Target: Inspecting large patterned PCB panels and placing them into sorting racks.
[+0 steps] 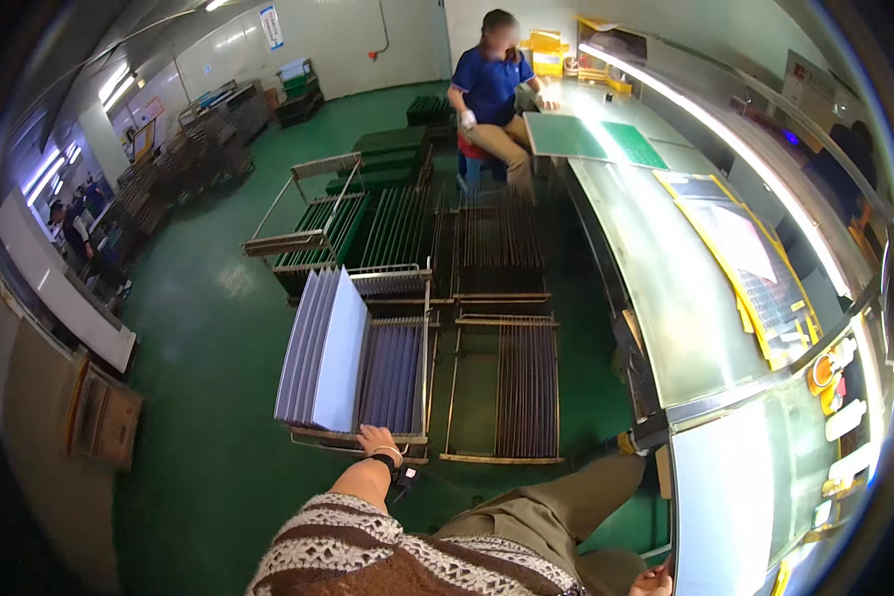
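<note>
My left hand (pixel 377 439) is at the near end of a metal rack (pixel 422 397), its fingers curled by the lower corner of an upright pale panel (pixel 340 353). Whether they grip that panel or the rack's rail, I cannot tell. Several similar panels stand close together to its left, and darker blue-grey panels (pixel 391 368) sit lower on its right. At the bottom right, my right hand (pixel 653 579) has its fingers closed at the near-left edge of a flat white panel (pixel 720 497) on the brightly lit worktable.
More racks with thin boards (pixel 526 387) stand ahead on the green floor. A yellow-edged frame (pixel 745 263) lies on the long bench (pixel 656 298); bottles (pixel 844 420) line its right side. A seated person in a blue shirt (pixel 492 89) works at the far end.
</note>
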A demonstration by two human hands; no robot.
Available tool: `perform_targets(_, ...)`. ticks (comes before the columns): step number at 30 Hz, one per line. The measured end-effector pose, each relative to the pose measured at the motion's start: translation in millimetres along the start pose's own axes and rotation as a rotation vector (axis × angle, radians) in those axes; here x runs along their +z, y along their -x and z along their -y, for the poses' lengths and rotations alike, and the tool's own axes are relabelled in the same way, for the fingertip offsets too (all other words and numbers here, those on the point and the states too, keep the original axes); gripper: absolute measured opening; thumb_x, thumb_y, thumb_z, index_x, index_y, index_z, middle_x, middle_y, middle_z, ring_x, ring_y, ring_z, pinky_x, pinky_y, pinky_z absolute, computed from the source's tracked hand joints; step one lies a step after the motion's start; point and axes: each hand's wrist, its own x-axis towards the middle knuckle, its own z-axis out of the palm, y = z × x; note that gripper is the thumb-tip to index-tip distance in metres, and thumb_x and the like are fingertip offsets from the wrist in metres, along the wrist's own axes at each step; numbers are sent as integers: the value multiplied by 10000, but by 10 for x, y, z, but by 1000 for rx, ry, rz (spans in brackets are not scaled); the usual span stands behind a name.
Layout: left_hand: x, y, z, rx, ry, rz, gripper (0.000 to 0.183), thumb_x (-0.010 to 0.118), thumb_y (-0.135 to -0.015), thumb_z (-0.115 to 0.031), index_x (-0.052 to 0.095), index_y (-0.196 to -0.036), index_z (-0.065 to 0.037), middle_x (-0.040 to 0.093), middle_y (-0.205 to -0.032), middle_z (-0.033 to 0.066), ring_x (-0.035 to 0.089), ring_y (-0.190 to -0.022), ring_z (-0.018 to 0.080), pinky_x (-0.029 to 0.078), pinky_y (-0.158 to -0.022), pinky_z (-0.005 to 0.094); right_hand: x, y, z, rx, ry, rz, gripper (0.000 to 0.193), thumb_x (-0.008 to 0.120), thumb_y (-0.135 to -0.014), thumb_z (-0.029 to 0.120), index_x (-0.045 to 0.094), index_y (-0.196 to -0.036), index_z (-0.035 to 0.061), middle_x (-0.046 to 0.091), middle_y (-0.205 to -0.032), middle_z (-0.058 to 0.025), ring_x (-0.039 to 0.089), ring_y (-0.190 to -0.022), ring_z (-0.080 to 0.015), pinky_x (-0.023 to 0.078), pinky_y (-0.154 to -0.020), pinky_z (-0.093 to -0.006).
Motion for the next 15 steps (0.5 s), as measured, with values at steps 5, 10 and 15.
perform_targets(5,-74,-26,-66,-33,-30,168,495,491,-891,-301,350,-1344,-160,219,-1457,124,151,-1360,294,162,-1063,494,-130,-41,-23,-8,-59,56,150,466,-840,21,546,-961,-18,592,-823,-121,540,-711,-198,440,-625,-286)
perform_targets(10,-108,-22,-99,-63,-9,149,445,463,-908,-287,384,-1329,-164,265,-1442,105,177,-1353,287,194,-1061,480,67,89,-37,14,-20,24,167,474,-845,22,545,-991,-17,584,-833,-116,537,-688,-193,435,-588,-284)
perform_targets(15,0,-116,-100,-108,76,60,521,610,-816,-255,448,-1290,-114,326,-1410,124,251,-1329,270,263,-1025,452,83,62,-65,-23,-66,-18,176,475,-833,0,541,-996,-11,575,-802,-105,542,-688,-190,436,-571,-282)
